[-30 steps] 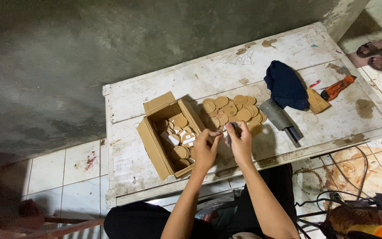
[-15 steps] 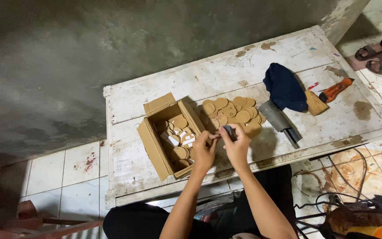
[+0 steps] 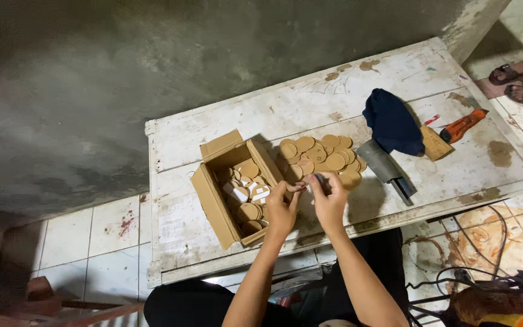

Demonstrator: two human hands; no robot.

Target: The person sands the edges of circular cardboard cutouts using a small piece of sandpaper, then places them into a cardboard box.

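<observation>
A small grey piece [image 3: 318,181] sits pinched in the right hand [image 3: 329,201], fingers closed on it, just above the surface [image 3: 183,145]. The left hand [image 3: 282,209] meets it, fingertips together on a tiny brown bit. Beside them: open cardboard box [image 3: 232,188], pile of brown discs [image 3: 322,154].

We find the scene unevenly lit. The white table [image 3: 358,109] is the brightest surface, evenly lit and free of hard glare. Behind the table the grey wall [image 3: 122,72] falls off into dim, mottled shade. The open cardboard box [image 3: 225,194] throws a short shadow onto the table towards the wall, and the hands darken the table edge beneath them. Left of the table, the lower corner is near black and soft. Focus on the table is fair; fine detail is smeared. Straight edges bow slightly near the frame borders.
</observation>
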